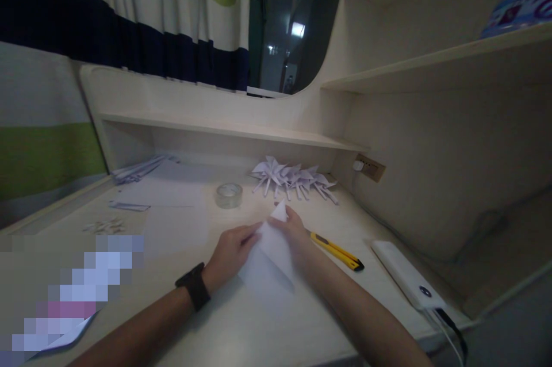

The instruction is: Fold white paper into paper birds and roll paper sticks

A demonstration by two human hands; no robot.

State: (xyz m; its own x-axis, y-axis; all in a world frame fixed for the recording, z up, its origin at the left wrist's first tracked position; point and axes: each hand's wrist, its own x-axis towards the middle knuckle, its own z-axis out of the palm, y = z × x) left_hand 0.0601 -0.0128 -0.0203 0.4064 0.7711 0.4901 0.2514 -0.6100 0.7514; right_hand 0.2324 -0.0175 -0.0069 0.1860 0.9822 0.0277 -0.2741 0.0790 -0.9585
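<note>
Pressing flat on a folded white paper sheet (269, 255) near the front edge of the desk (241, 321), the left hand (230, 252) (a black watch on its wrist) lays its fingers on the sheet's left fold, while the right hand (295, 232) pinches the raised upper corner. Just right lies a yellow utility knife (337, 251), then a white power bank (407, 282). Farther back sit a tape roll (229, 195) and a heap of folded paper shapes (293, 178).

The picture is dim and bluish, with soft grain. Small lights reflect in the dark window glass (297, 27). Edges bend from the wide lens. A pixelated patch (73, 292) covers the lower left.
</note>
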